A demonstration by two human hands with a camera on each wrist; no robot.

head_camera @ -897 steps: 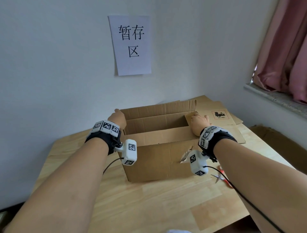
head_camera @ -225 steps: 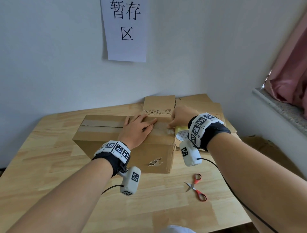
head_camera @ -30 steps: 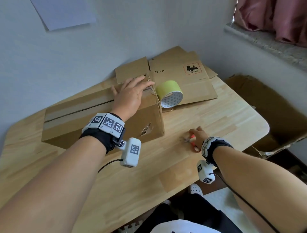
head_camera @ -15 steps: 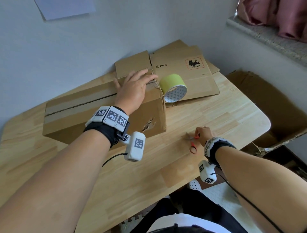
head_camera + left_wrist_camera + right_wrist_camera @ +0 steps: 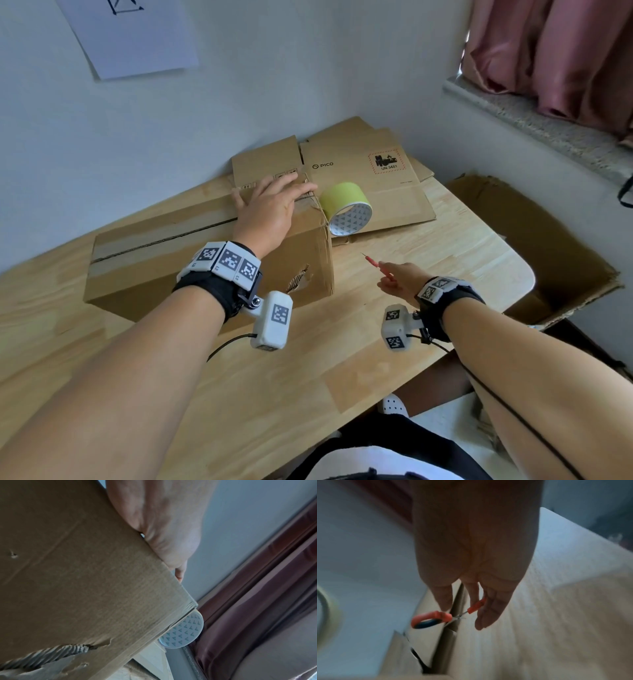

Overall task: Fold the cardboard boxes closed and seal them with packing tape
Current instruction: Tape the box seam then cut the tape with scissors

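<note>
The head camera looks down over the table; the left wrist camera faces along the box side close up, the right wrist camera along its hand, all sharing the tape roll.

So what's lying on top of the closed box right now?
The left hand rests flat on the box, over a tape strip along its seam. The tape under the palm is covered.

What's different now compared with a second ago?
The right hand has picked the scissors up off the table and now holds them in the air, pointing toward the box. The left hand still rests flat on the box top by the tape roll, which hasn't moved.
</note>
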